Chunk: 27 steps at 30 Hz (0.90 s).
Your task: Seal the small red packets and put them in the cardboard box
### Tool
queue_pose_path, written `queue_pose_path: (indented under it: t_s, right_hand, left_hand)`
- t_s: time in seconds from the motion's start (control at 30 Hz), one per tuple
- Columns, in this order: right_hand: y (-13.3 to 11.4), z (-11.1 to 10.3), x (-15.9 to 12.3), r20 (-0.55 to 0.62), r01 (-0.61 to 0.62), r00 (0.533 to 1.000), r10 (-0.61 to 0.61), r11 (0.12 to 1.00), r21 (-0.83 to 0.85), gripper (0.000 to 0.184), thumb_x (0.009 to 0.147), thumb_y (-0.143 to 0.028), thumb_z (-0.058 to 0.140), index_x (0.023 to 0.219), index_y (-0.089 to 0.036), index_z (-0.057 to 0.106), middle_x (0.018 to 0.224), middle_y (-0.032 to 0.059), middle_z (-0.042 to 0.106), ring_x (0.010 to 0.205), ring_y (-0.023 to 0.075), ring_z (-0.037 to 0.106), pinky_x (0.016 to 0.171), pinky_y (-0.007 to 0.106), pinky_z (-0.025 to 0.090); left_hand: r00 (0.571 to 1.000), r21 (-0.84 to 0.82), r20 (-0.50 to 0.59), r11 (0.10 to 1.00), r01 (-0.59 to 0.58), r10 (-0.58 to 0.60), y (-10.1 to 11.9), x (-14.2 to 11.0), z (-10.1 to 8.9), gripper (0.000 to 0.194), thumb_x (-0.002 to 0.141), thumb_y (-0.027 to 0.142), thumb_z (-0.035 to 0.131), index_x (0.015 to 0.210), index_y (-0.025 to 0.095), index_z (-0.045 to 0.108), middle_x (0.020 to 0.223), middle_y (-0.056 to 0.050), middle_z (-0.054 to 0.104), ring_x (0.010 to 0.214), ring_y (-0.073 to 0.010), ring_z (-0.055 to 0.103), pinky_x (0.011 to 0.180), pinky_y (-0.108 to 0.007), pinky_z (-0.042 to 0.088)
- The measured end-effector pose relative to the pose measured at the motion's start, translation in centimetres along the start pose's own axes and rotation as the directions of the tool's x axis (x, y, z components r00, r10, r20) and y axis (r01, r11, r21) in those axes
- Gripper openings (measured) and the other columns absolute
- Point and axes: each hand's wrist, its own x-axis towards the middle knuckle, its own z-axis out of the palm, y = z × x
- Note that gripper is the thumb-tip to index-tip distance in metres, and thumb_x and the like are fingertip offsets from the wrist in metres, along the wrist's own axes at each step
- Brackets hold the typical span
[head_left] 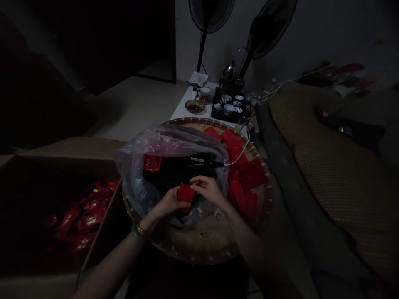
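Observation:
My left hand (171, 201) is wrapped round a small red packet (186, 192), thumb across its front. At the packet's upper right edge, my right hand (205, 187) has its thumb and fingers drawn together, apparently pinching the edge. Both hands are over a clear plastic bag (134, 182), spread open with dark contents (165, 176) inside. Beyond the hands lies a black corded tool (215, 164) with two narrow arms and a small red light. Red packets (152, 162) rest at the bag's left inner side. Flat red pouches (241, 182) are piled to the right.
A round woven tray (199, 249) carries the bag and pouches. On the left stands a cardboard box (102, 245) with many shiny red packets (93, 207). Behind are a white table (181, 110), teacups (229, 109) and two fans (212, 14). A white cord (245, 151) crosses the tray rim.

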Motion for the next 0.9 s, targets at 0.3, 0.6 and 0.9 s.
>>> queue_pose_path:
  t_s: [0.3,0.6,0.9]
  right_hand:
    - [-6.1,-1.8,-3.2,0.29,0.393,0.919,-0.268,0.694,-0.603,0.02,0.082,-0.015,0.054,0.093,-0.022,0.068,0.095,0.0051,0.064,0.093,0.0165,0.055,0.084,0.03,0.043]
    - [-7.8,0.8,-3.2,0.234,0.156,0.954,0.187,0.358,-0.921,0.018,0.083,-0.022,0.054,0.088,-0.014,0.069,0.091,0.0128,0.067,0.088,0.0241,0.061,0.071,0.032,0.047]
    - [-6.6,0.6,-2.4,0.264,0.188,0.958,0.114,0.449,-0.874,0.018,0.08,-0.016,0.053,0.088,-0.017,0.069,0.094,0.0104,0.068,0.093,0.0221,0.06,0.078,0.031,0.044]
  left_hand:
    - [0.954,0.316,-0.024,0.907,-0.277,0.3,-0.5,-0.2,0.1,0.041,0.072,0.022,0.065,0.112,0.018,0.061,0.103,-0.005,0.068,0.089,-0.0188,0.063,0.081,-0.03,0.049]
    - [0.937,0.545,0.05,0.778,-0.315,0.344,-0.2,-0.7,0.2,0.064,0.068,-0.001,0.054,0.127,0.023,0.05,0.105,-0.002,0.069,0.082,-0.0142,0.066,0.077,-0.023,0.05]
    - [0.938,0.497,0.071,0.804,-0.327,0.338,-0.4,-0.6,0.1,0.062,0.07,0.013,0.065,0.128,0.022,0.048,0.101,-0.002,0.068,0.083,-0.0158,0.064,0.078,-0.025,0.049]
